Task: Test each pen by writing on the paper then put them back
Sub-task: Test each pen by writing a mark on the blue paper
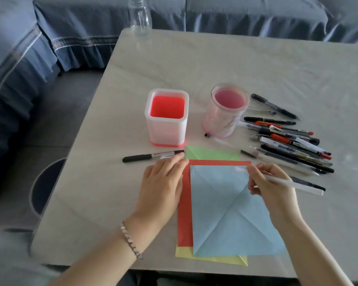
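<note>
One white pen [293, 184] pinched in right hand [271, 190], barrel trailing rightward, tip end at top-right corner of blue paper [225, 207] | left hand [161, 182] flat, fingers relaxed, at sheet's upper-left edge | writing judged next.

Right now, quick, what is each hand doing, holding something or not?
Left hand: open, fingers straight, tips by the black pen.
Right hand: grips a white pen.

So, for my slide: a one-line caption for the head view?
Right hand holds a white pen beside blue paper; left hand lies by a black pen.
</note>
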`<state>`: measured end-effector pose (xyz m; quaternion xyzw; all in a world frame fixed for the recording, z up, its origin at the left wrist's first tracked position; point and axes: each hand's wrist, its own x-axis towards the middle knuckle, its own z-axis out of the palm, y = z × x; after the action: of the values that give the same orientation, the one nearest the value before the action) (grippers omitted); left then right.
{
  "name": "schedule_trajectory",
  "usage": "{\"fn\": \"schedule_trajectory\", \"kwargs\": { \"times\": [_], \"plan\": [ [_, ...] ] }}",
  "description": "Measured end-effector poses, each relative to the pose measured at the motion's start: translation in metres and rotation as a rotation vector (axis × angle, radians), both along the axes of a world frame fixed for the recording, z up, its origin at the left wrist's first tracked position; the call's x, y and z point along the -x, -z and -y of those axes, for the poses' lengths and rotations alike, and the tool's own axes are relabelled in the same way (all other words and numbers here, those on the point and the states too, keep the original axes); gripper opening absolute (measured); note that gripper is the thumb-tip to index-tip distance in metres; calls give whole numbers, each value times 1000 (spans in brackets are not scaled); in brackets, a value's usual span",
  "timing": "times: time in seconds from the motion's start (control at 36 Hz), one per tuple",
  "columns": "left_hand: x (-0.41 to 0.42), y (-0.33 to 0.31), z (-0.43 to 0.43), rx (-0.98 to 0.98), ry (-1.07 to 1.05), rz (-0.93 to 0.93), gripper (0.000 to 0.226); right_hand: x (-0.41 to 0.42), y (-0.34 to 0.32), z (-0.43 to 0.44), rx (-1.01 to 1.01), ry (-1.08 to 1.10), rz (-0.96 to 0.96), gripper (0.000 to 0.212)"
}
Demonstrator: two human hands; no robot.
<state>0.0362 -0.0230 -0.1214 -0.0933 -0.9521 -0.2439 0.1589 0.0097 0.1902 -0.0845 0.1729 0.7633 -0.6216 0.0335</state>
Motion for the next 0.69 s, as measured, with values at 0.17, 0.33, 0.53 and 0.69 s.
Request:
{"fn": "schedule_trajectory", "kwargs": {
  "times": [0.17, 0.33, 0.53, 0.69],
  "plan": [
    [18, 2, 14, 154, -38, 44, 17, -8, -5, 4, 143, 27, 34, 11],
    [20, 1, 14, 9, -45, 175, 24, -16, -8, 8, 248, 56, 61, 18],
    [20, -6, 24, -4, -16, 332, 18, -21, -8, 9, 272, 53, 98, 21],
    [23, -16, 28, 213, -10, 340, 12, -22, -12, 12, 265, 23, 115, 21]
  ]
}}
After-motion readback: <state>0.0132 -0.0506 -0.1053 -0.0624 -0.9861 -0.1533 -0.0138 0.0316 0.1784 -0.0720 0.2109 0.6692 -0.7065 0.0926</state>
